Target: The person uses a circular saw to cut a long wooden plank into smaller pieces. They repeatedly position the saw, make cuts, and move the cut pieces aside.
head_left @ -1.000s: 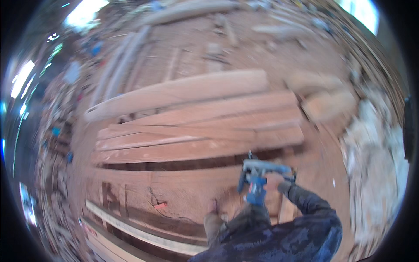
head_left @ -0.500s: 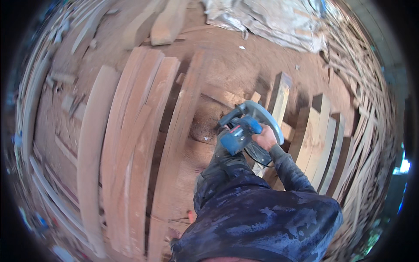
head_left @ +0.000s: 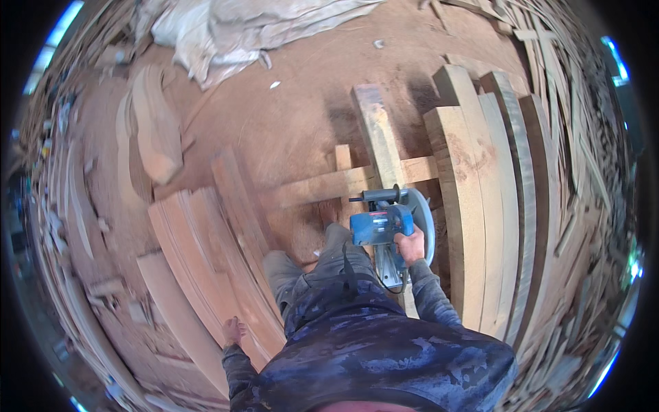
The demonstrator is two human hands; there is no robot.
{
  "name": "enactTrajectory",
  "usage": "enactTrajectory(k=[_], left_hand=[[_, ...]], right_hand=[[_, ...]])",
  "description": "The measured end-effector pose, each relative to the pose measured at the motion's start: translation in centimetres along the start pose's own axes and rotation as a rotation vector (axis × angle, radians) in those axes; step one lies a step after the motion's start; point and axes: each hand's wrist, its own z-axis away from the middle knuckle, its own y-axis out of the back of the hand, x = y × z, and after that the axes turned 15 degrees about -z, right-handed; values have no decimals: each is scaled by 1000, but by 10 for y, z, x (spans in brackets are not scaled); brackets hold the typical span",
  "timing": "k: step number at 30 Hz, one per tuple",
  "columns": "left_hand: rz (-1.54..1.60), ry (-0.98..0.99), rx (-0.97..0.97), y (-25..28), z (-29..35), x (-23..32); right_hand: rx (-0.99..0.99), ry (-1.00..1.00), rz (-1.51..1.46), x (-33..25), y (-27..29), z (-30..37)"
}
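My right hand [head_left: 412,245] grips the handle of a blue circular saw [head_left: 388,220], held at waist height over a narrow wooden beam [head_left: 376,134] that runs away from me. A short cross piece [head_left: 322,187] lies under that beam. My left hand [head_left: 233,331] hangs at my side with fingers loosely apart, holding nothing, above the stack of reddish planks [head_left: 206,254] on my left. My legs and dark patterned top fill the lower middle of the view.
Several thick pale planks [head_left: 480,192] stand on edge to my right. A grey tarpaulin [head_left: 233,27] lies crumpled at the far side of the sawdust floor. Offcuts and slats [head_left: 576,123] are piled along the right and left rims.
The view has swung round a lot. The saw in my right hand has come lower and nearer to the narrow beam; the plank stack now lies to my left.
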Motion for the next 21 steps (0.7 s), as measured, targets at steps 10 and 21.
enactTrajectory(k=[10, 21], left_hand=[[-83, 158, -199, 90, -105, 160], [-505, 380, -810, 85, -294, 402]], right_hand=[[216, -79, -93, 7, -52, -57], [476, -100, -291, -21, -111, -124]])
